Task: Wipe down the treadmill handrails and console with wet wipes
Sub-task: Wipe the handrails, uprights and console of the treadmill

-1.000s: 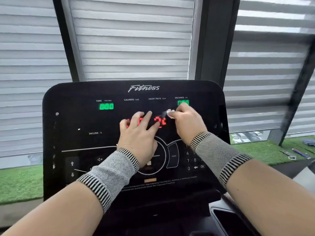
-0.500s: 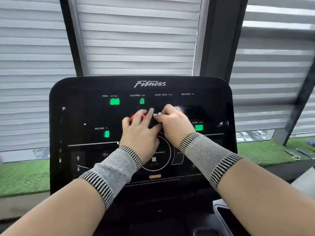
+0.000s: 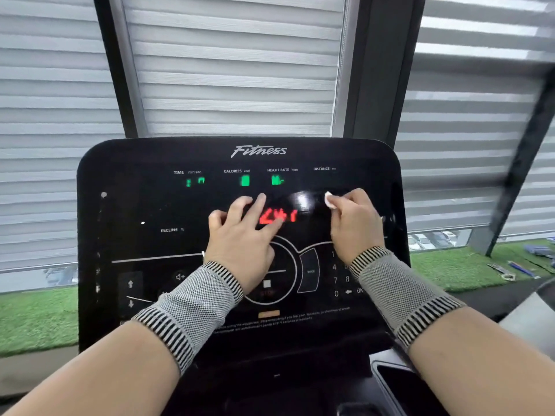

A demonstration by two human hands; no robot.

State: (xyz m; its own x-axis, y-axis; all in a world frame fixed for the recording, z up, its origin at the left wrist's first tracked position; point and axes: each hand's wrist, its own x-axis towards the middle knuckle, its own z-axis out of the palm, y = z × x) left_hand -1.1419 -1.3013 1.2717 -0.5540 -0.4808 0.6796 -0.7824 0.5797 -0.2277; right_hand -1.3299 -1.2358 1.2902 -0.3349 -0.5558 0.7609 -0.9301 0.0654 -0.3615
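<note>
The black treadmill console (image 3: 144,211) fills the middle of the view, with green readouts along its top and a red number at the centre. My left hand (image 3: 240,235) lies flat on the screen with straight fingers, just left of the red number. My right hand (image 3: 354,226) is curled around a small white wet wipe (image 3: 329,200) and presses it to the glass on the right, below the DISTANCE label. A wet, shiny streak shows on the screen just left of the wipe. The handrails are out of view.
A recessed tray (image 3: 399,382) sits at the console's lower right. Behind the console are closed window blinds (image 3: 234,64) and dark frame posts. Green artificial turf (image 3: 462,268) lies on both sides, with small tools on it at the far right.
My right hand slid the wipe rightward across the screen, away from my left hand. The left hand stayed flat on the console. The red number is uncovered again.
</note>
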